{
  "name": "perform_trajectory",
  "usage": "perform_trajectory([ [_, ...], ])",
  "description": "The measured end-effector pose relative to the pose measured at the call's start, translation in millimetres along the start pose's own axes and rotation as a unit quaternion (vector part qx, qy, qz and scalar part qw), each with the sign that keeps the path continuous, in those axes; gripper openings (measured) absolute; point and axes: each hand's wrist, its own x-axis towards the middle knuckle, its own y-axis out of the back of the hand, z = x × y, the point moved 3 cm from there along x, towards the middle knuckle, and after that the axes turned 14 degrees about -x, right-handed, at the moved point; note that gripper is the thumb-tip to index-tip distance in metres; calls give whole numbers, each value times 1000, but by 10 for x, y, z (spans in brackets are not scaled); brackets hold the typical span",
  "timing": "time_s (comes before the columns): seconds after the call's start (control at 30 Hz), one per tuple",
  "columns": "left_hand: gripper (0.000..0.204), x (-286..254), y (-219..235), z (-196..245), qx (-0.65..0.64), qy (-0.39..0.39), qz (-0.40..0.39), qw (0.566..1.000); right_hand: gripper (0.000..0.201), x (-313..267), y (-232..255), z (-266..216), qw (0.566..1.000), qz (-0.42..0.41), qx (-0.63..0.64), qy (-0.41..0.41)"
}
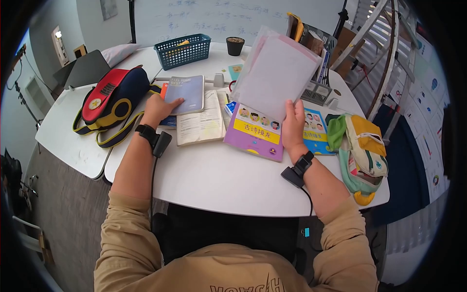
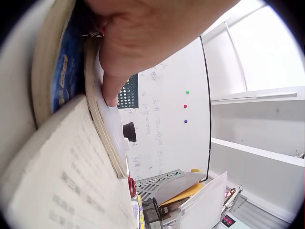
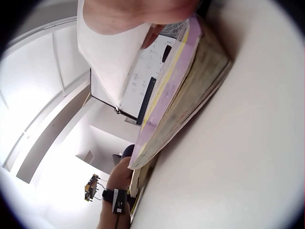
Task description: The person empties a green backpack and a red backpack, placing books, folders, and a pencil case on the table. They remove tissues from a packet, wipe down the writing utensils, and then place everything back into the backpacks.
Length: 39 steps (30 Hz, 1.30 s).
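My left hand (image 1: 158, 109) grips the left edge of a grey-blue notebook (image 1: 187, 92), thumb on its cover; in the left wrist view the thumb presses the notebook (image 2: 110, 125). An open-paged or coverless book (image 1: 200, 122) lies beside and below it. With my right hand (image 1: 293, 127) I pinch translucent, pink-edged sheets or folders (image 1: 278, 70), raised and tilted above a purple book (image 1: 253, 138). The right wrist view shows the white sheet (image 3: 107, 57) under the hand and the thick purple book (image 3: 171, 90). Fingers behind the sheets are hidden.
A red and navy bag (image 1: 114, 95) stands left, a teal basket (image 1: 182, 52) and a dark pot (image 1: 235, 46) at the back. On the right are a blue book (image 1: 316, 138), a cream and green bag (image 1: 362, 151) and a grey file rack (image 1: 317, 92).
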Motion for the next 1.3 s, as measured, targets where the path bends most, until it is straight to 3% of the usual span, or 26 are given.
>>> perform_trajectory([
  [0.23, 75, 151, -5, -195, -99, 51, 2, 994, 29, 7, -19, 71, 1000, -4, 14, -1],
  [0.33, 67, 253, -69, -226, -206, -16, 44, 977, 29, 11, -13, 66, 1000, -4, 7, 0],
  [0.43, 62, 193, -11, -108, -222, -89, 128, 962, 28, 8, 11, 97, 1000, 5, -14, -2],
  [0.57, 53, 95, 165, 65, -258, -160, 263, 916, 27, 6, 47, 40, 999, 37, -16, -4],
  [0.7, 52, 89, 275, 73, -335, -238, 350, 842, 27, -5, 63, -21, 997, 71, 2, 11],
  [0.83, 54, 14, 368, 96, -370, -235, 415, 797, 27, -1, 81, 9, 996, 87, -8, 13],
  [0.93, 54, 68, 372, 49, -422, -215, 421, 774, 27, 6, 97, 41, 996, 84, -9, 8],
  [1.13, 53, 198, 166, -115, -483, -80, 270, 829, 28, 9, 89, 35, 997, 79, 13, -7],
  [1.3, 49, 392, -88, -445, -419, 6, 230, 878, 27, -9, 111, -1, 997, 71, -16, 5],
])
